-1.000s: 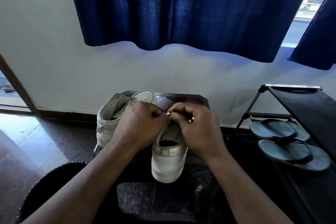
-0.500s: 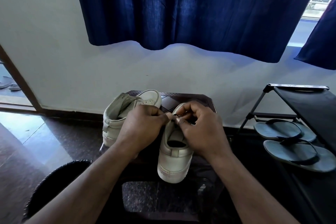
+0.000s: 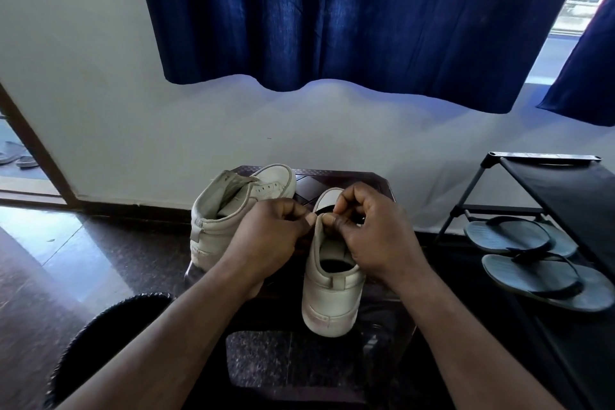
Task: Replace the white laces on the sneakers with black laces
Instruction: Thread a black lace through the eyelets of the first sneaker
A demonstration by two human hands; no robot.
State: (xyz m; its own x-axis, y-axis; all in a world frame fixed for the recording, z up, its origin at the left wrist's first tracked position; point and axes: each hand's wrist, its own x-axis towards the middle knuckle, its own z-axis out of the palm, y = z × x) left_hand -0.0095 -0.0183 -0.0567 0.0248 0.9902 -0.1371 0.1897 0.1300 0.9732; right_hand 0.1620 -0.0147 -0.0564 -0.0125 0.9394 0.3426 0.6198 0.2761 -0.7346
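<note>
The near sneaker [image 3: 332,293] stands on the dark stool [image 3: 379,181], lengthwise away from the person, heel nearest and toe toward the wall. The left hand [image 3: 273,233] and right hand [image 3: 372,230], fingers curled, pinch the top edge of its tongue; I cannot tell whether a lace is between them. The other sneaker [image 3: 219,220] sits just left, toe angled away and rightward.
</note>
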